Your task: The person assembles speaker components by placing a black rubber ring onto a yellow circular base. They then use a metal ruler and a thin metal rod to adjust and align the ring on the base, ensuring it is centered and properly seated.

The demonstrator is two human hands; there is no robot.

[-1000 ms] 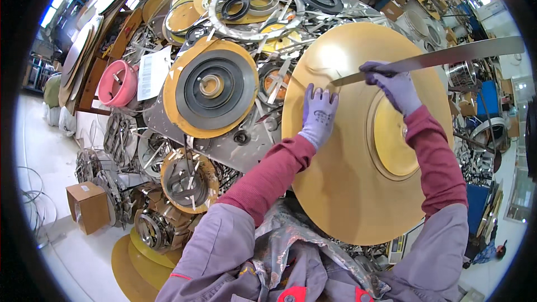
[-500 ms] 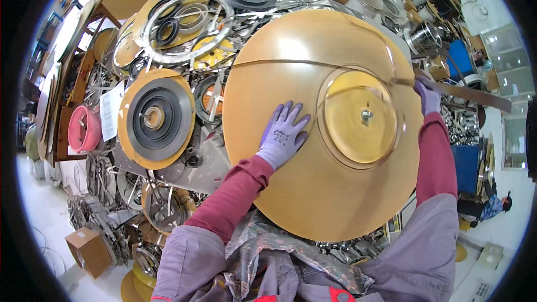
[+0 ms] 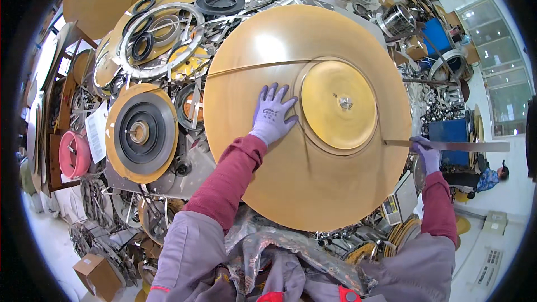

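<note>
Right hand (image 3: 427,155), gripping a long strip (image 3: 475,147), had just dropped lower along the tan disc (image 3: 288,182) (left hand (image 3: 272,115) splayed flat on it), so the work probably shifted nearer.

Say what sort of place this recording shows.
Probably a workshop or small factory: there is a big tan disc under a gloved left hand, loose black rings and piles of metal scraps.

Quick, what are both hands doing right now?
Left hand: open, spread on the big tan disc.
Right hand: closed, holding a long flat strip.
</note>
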